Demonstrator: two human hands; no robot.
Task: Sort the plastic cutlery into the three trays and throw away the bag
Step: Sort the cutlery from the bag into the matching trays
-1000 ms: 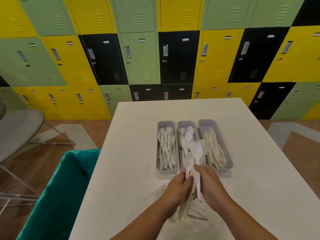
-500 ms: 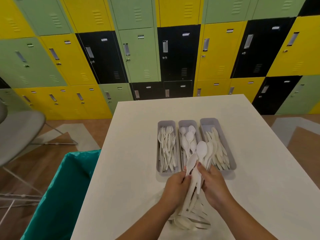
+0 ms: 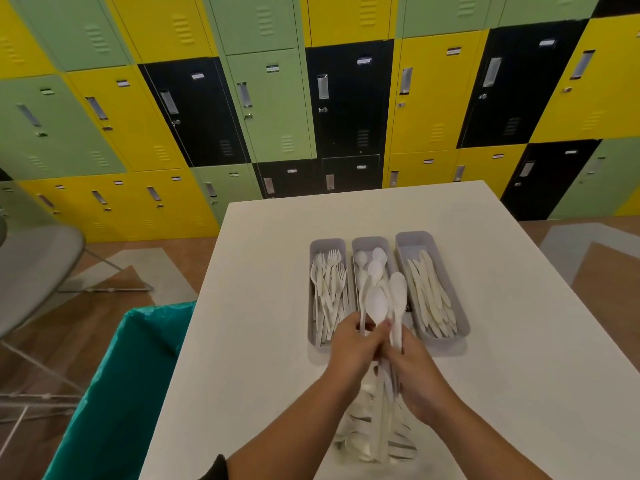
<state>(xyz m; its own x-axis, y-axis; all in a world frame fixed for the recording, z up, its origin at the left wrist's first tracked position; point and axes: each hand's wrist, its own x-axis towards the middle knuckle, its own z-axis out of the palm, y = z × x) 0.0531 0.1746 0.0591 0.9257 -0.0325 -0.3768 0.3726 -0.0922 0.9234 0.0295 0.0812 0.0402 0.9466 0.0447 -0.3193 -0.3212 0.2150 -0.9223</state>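
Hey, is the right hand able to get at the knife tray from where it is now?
Probably yes: the knife tray lies just ahead of the right hand with nothing between, but that hand is holding spoons.

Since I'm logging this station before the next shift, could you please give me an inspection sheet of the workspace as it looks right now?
Surface: white table, trays near its middle.
Job's things: three grey trays side by side; left tray holds forks, middle tray spoons, right tray knives. Clear bag with remaining cutlery lies on the table under the hands.
Clutter: nothing seen.
Grippers: left hand and right hand together hold a bunch of spoons above the middle tray's near end.
Cables: nothing seen.
Surroundings: bin with teal liner at the table's left; grey chair; green, yellow and black lockers behind.
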